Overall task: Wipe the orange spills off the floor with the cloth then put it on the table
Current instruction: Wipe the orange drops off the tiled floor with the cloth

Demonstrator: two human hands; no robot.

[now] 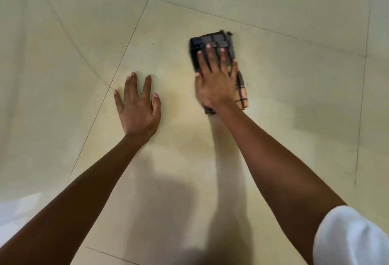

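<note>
On floor (273,75), right hand (216,83) presses cloth (212,43).

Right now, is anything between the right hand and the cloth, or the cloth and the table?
No: the right hand presses straight on the cloth. The table is out of view, so that path is unknown.

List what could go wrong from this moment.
The right hand only presses flat on the folded dark-and-orange checked cloth, which may slip free. Small orange specks on the cream tiled floor beyond the cloth could be missed. The left hand, braced flat beside a faint yellowish smear, might slide.
</note>
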